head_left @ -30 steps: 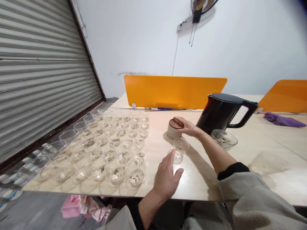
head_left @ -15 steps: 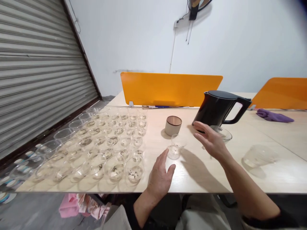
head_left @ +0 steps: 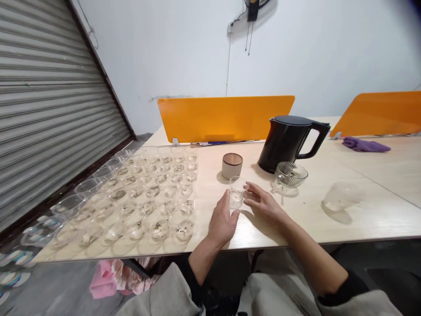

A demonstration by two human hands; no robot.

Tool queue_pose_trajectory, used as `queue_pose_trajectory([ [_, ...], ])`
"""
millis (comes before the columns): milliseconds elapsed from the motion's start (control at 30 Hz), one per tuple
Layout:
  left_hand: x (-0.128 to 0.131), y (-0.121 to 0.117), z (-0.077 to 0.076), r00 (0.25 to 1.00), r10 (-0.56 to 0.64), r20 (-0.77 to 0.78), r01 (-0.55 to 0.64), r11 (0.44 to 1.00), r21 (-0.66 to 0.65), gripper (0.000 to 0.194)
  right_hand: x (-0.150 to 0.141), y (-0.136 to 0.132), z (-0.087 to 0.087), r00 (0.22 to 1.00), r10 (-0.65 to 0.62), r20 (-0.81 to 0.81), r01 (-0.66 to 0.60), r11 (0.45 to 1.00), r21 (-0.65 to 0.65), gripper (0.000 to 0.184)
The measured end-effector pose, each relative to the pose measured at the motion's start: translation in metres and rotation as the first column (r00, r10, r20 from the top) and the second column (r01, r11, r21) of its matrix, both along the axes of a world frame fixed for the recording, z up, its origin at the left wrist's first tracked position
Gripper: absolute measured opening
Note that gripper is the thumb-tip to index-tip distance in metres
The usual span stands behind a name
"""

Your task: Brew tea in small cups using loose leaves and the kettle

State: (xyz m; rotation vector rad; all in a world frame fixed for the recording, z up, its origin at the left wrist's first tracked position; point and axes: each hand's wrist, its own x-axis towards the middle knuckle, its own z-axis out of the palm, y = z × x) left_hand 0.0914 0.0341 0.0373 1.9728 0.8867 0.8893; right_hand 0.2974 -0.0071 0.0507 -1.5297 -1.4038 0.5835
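Note:
A small clear plastic cup (head_left: 236, 199) stands on the table with a little see-through content and a few dark specks low inside. My left hand (head_left: 222, 221) is at the cup's near left side, its thumb and fingers apart. From the right, my right hand (head_left: 263, 202) reaches in with its fingers spread, the fingertips at the cup's edge. Whether either hand presses on the cup cannot be made out. Just behind the cup is a round pale canister (head_left: 232, 166) with a brown top.
Rows of clear cups (head_left: 184, 230) with dark bits inside cover the table's left side. At right are a black kettle (head_left: 284, 142), a ribbed glass cup (head_left: 291, 175), a stack of clear cups (head_left: 342, 196) lying sideways and a purple cloth (head_left: 365, 145). An orange divider (head_left: 226, 118) stands behind.
My right hand has come down and left from beside the kettle to the cup, uncovering the ribbed glass cup. My left hand stays by the cup. The view has shifted slightly.

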Motion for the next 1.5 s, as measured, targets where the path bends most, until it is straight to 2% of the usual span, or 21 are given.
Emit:
queue_pose_trajectory([
  [167, -0.003, -0.005, 0.000, 0.998, -0.019, -0.055, 0.023, 0.998, 0.056, 0.070, -0.006, -0.002, -0.001, 0.998, 0.050, -0.039, -0.049, 0.998, 0.027, 0.051],
  [333, -0.008, -0.011, -0.002, 0.997, -0.013, -0.070, 0.020, 0.995, 0.099, 0.065, -0.008, -0.014, -0.001, 0.999, 0.037, -0.029, -0.036, 0.999, 0.037, 0.042],
  [533, -0.009, -0.010, -0.005, 0.998, -0.040, -0.053, 0.046, 0.993, 0.108, 0.064, -0.003, -0.017, -0.008, 0.999, 0.027, -0.030, -0.026, 0.999, 0.039, 0.057],
  [633, -0.011, -0.008, -0.008, 1.000, -0.003, 0.003, 0.003, 0.997, 0.080, 0.063, 0.007, -0.021, -0.016, 0.998, -0.058, 0.019, 0.057, 0.997, 0.044, 0.068],
  [700, -0.013, -0.007, -0.010, 0.999, 0.045, 0.014, -0.046, 0.995, 0.086, 0.063, 0.015, -0.027, -0.020, 0.987, -0.128, 0.102, 0.123, 0.991, 0.051, 0.068],
  [767, -0.015, -0.006, -0.011, 0.996, 0.077, -0.035, -0.071, 0.987, 0.144, 0.062, 0.021, -0.033, -0.020, 0.958, -0.169, 0.233, 0.159, 0.985, 0.058, 0.065],
  [867, -0.015, -0.006, -0.008, 0.971, 0.107, -0.215, -0.045, 0.960, 0.277, 0.062, 0.026, -0.039, -0.016, 0.870, -0.177, 0.460, 0.167, 0.984, 0.063, 0.064],
  [933, -0.013, -0.006, -0.004, 0.924, 0.138, -0.357, -0.012, 0.943, 0.333, 0.064, 0.026, -0.038, -0.014, 0.795, -0.132, 0.592, 0.128, 0.991, 0.048, 0.065],
  [1033, -0.008, -0.006, 0.002, 0.845, 0.165, -0.508, 0.015, 0.944, 0.330, 0.067, 0.023, -0.033, -0.015, 0.685, -0.051, 0.727, 0.107, 0.994, -0.031, 0.070],
  [1100, -0.006, -0.006, 0.004, 0.816, 0.161, -0.555, 0.023, 0.951, 0.309, 0.068, 0.021, -0.030, -0.019, 0.638, -0.017, 0.770, 0.140, 0.986, -0.094, 0.074],
  [1200, -0.004, -0.005, 0.002, 0.803, 0.155, -0.575, 0.030, 0.954, 0.299, 0.071, 0.020, -0.029, -0.024, 0.609, 0.015, 0.793, 0.163, 0.976, -0.143, 0.077],
  [1400, -0.005, -0.005, 0.000, 0.790, 0.130, -0.599, 0.063, 0.955, 0.291, 0.078, 0.018, -0.030, -0.024, 0.608, 0.025, 0.794, 0.157, 0.976, -0.150, 0.079],
  [1500, -0.006, -0.005, 0.001, 0.794, 0.103, -0.599, 0.096, 0.952, 0.291, 0.074, 0.017, -0.033, -0.021, 0.611, 0.038, 0.790, 0.106, 0.986, -0.129, 0.078],
])
